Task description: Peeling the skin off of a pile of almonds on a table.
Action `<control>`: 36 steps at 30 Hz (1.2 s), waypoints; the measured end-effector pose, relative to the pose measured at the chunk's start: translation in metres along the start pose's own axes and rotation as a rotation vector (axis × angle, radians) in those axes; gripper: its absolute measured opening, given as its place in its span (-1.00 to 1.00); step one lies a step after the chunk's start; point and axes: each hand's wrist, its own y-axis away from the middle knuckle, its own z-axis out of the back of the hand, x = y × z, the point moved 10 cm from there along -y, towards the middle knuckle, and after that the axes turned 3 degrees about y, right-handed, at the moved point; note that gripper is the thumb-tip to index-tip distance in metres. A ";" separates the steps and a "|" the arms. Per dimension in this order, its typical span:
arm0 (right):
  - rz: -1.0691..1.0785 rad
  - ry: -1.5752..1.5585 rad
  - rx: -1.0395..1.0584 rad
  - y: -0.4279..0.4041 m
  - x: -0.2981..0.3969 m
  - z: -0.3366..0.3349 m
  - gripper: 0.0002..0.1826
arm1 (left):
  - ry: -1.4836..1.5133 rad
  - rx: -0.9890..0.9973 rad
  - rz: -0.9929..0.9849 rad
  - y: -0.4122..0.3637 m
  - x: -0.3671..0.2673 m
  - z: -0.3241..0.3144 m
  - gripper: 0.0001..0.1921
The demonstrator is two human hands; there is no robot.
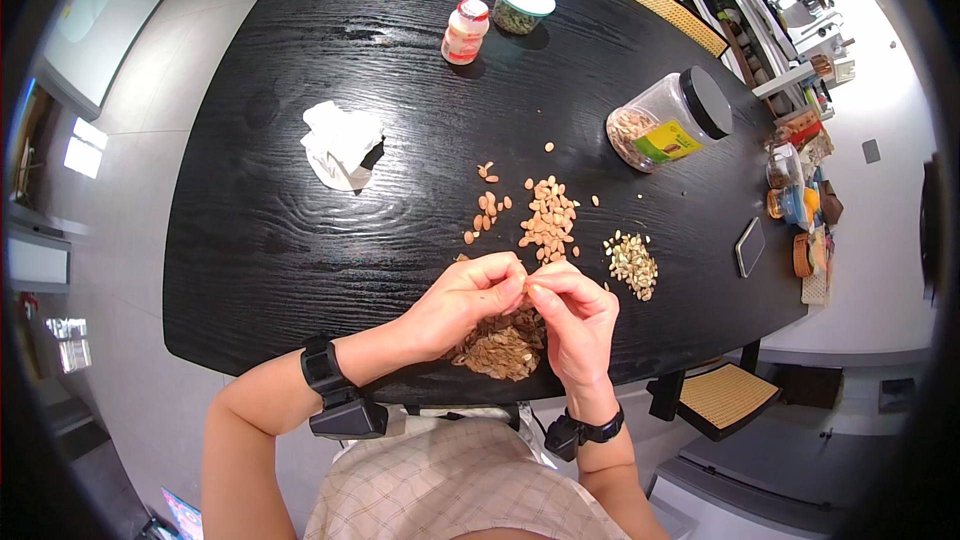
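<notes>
My left hand (476, 292) and my right hand (577, 311) meet at the fingertips over the near part of the table. Thumbs and forefingers pinch what looks like a small brown seed (528, 285), mostly hidden by the fingers. Beneath and between the hands lies a heap of thin brown husks (501, 352), partly covered by my left hand. Just beyond the fingertips spreads a pile of whole brown oval seeds (550, 217). A smaller scatter of such seeds (486, 214) lies left of it. To the right sits a pile of pale greenish kernels (634, 265).
On the black wood-grain table (262, 262) are crumpled white tissue (341, 144), a small plastic drink bottle (465, 34), a lidded tub (523, 6), a black-lidded clear jar (664, 120) lying on its side and a phone (750, 247). A rattan-seat chair (726, 394) stands at right.
</notes>
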 end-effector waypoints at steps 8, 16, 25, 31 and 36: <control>0.067 0.071 0.024 0.000 0.001 -0.004 -0.94 | 0.025 -0.028 0.013 0.000 0.005 0.004 -0.75; 0.101 0.115 0.004 -0.001 0.000 -0.007 -0.91 | 0.021 -0.045 0.027 0.000 0.010 0.009 -0.78; -0.002 0.006 0.008 -0.003 -0.010 0.000 -0.93 | 0.106 0.001 0.015 -0.002 0.005 0.001 -0.76; 0.017 0.025 0.000 -0.005 -0.003 -0.003 -0.95 | 0.048 -0.010 0.106 0.000 0.012 0.003 -0.71; -0.102 -0.020 -0.079 -0.003 -0.023 0.013 -0.98 | 0.048 0.013 0.057 -0.001 0.006 0.001 -0.70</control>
